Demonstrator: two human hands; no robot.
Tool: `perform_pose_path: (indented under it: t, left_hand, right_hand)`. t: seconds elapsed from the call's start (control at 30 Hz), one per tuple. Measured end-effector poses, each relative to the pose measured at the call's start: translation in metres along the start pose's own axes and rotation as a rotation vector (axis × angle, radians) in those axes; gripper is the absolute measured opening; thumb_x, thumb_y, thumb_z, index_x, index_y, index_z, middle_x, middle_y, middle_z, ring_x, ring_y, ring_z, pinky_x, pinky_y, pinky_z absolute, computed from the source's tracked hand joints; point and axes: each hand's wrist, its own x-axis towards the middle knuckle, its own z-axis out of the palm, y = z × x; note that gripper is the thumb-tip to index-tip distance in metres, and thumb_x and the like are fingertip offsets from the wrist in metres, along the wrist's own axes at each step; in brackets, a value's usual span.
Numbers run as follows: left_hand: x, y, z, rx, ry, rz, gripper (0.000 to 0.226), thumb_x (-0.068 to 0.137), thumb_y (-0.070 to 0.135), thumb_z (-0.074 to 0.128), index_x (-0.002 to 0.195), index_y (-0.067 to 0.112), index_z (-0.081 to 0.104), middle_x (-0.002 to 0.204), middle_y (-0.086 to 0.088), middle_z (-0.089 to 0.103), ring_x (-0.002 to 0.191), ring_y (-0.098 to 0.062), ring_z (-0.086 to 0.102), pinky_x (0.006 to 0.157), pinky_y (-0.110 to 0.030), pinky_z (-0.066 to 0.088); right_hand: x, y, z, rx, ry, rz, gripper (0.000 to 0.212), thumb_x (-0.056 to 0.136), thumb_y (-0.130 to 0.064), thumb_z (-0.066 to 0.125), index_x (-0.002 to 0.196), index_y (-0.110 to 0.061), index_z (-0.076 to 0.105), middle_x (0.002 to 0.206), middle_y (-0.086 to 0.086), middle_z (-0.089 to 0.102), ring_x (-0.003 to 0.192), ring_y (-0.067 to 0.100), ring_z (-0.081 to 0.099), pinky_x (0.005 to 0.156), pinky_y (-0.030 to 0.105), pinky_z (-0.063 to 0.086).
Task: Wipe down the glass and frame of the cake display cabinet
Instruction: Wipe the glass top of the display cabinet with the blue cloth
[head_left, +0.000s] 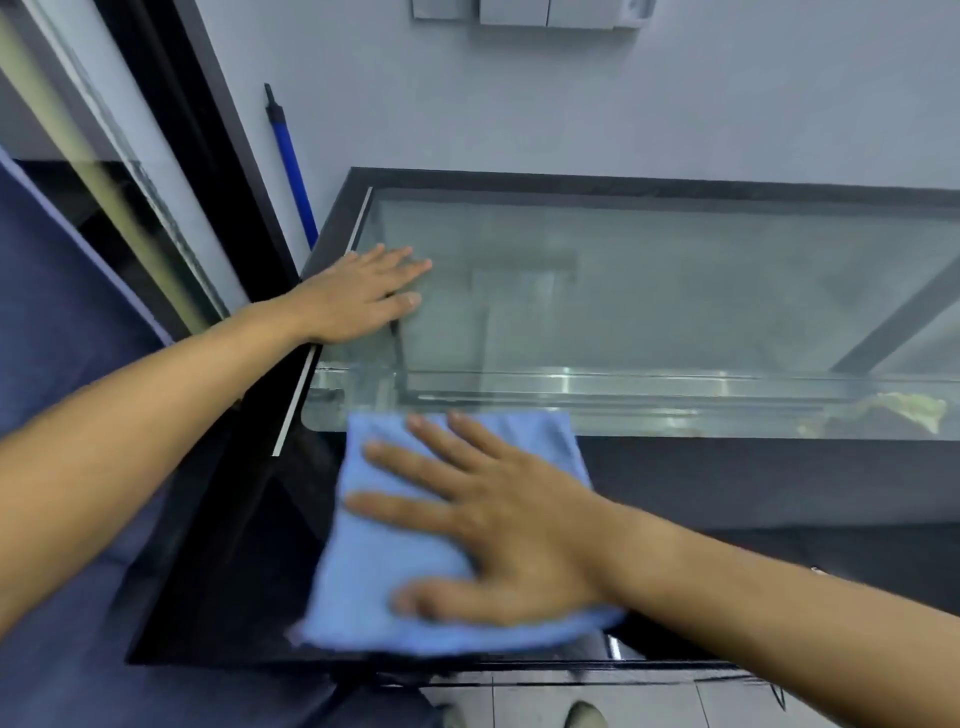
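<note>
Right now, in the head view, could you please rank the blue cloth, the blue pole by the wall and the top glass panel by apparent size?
1. top glass panel
2. blue cloth, though it lies nearer the camera
3. blue pole, partly hidden behind the cabinet

One display cabinet (727, 467). Two bare hands on it: left hand (358, 296) flat on its top glass at the left end, right hand (493, 525) spread on its front face. One blue cloth (374, 571) under the right hand. One blue pole (291, 166) beside the cabinet's left end. Two shoes (584, 716) below the cabinet.
</note>
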Motion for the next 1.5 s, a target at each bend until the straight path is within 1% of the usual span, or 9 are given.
perform_pose_path:
  t: [0.17,0.37,0.5,0.6,0.73,0.87,1.07,1.23,1.5]
  left_hand:
    - [-0.026,-0.002,0.005,-0.002,-0.012,0.039,0.085,0.086,0.085,0.010,0.162,0.048,0.003,0.172,0.011,-0.006,0.158,-0.013,-0.011,0.126,-0.041,-0.009]
    - [-0.030,0.000,0.007,0.008,-0.023,0.034,0.066,0.102,0.068,0.022,0.162,0.048,0.002,0.173,0.011,-0.008,0.158,-0.012,-0.013,0.126,-0.039,-0.011]
    - [-0.029,-0.002,0.007,0.020,-0.019,0.028,0.065,0.102,0.066,0.020,0.161,0.047,0.002,0.173,0.009,-0.007,0.159,-0.015,-0.012,0.126,-0.039,-0.011]
    - [-0.029,0.000,0.005,0.026,-0.029,0.046,0.066,0.102,0.067,0.018,0.162,0.045,0.000,0.173,0.007,-0.008,0.159,-0.016,-0.013,0.126,-0.040,-0.011]
    - [-0.030,-0.006,0.002,0.022,-0.044,0.073,0.070,0.097,0.073,0.013,0.161,0.048,-0.001,0.172,0.010,-0.009,0.158,-0.013,-0.014,0.126,-0.040,-0.012]
    - [-0.022,-0.014,0.000,-0.027,-0.021,0.067,0.058,0.105,0.065,0.020,0.160,0.051,0.009,0.173,0.013,-0.002,0.159,-0.012,-0.008,0.127,-0.041,-0.009]
    - [-0.019,-0.017,0.001,-0.023,-0.001,0.060,0.055,0.107,0.062,0.022,0.160,0.052,0.011,0.173,0.013,0.001,0.159,-0.012,-0.007,0.129,-0.044,-0.006]
    - [-0.021,-0.017,0.002,-0.013,-0.001,0.060,0.057,0.106,0.064,0.021,0.160,0.053,0.010,0.173,0.013,-0.001,0.159,-0.010,-0.008,0.130,-0.044,-0.005]
    - [-0.019,-0.016,0.005,-0.039,0.046,0.035,0.058,0.103,0.069,0.025,0.159,0.056,0.014,0.172,0.015,0.004,0.159,-0.009,-0.004,0.128,-0.040,-0.004]
  right_hand:
    - [-0.102,0.108,-0.033,0.013,-0.069,0.141,0.067,0.103,-0.069,0.036,0.163,-0.048,0.016,0.174,-0.015,0.005,0.162,0.016,0.004,0.129,0.044,0.009]
    - [0.042,0.109,-0.016,-0.001,0.071,0.669,0.084,0.093,-0.080,0.016,0.165,-0.039,0.012,0.175,0.002,0.003,0.161,0.033,0.003,0.129,0.047,0.004]
    - [0.049,-0.018,0.003,0.032,-0.036,0.161,0.077,0.098,-0.073,0.029,0.165,-0.041,0.009,0.175,-0.001,-0.004,0.160,0.029,-0.014,0.128,0.047,-0.012]
    - [-0.020,0.001,-0.009,0.051,-0.074,-0.106,0.072,0.101,-0.067,0.046,0.164,-0.044,0.019,0.175,-0.012,0.001,0.161,0.019,-0.008,0.130,0.046,-0.004]
    - [-0.054,0.090,-0.029,0.039,-0.109,0.186,0.069,0.100,-0.076,0.032,0.161,-0.054,0.008,0.173,-0.021,-0.003,0.161,0.009,-0.005,0.128,0.043,0.006]
    - [0.022,0.073,-0.011,0.025,-0.017,0.472,0.090,0.081,-0.092,-0.002,0.162,-0.051,0.002,0.174,-0.012,-0.006,0.162,0.020,-0.007,0.130,0.038,-0.004]
    - [0.098,-0.083,0.013,0.124,-0.063,-0.016,0.077,0.101,-0.065,0.046,0.165,-0.036,0.018,0.175,0.003,0.006,0.160,0.035,-0.010,0.127,0.049,-0.016]
    - [0.073,-0.062,0.005,0.143,-0.099,-0.323,0.069,0.098,-0.051,0.065,0.160,-0.035,0.037,0.173,-0.002,0.019,0.162,0.027,0.000,0.129,0.048,-0.004]
    - [-0.050,0.114,-0.026,0.061,-0.030,0.570,0.065,0.087,-0.067,0.014,0.151,-0.062,0.006,0.172,-0.018,0.004,0.161,0.012,0.001,0.130,0.037,0.003]
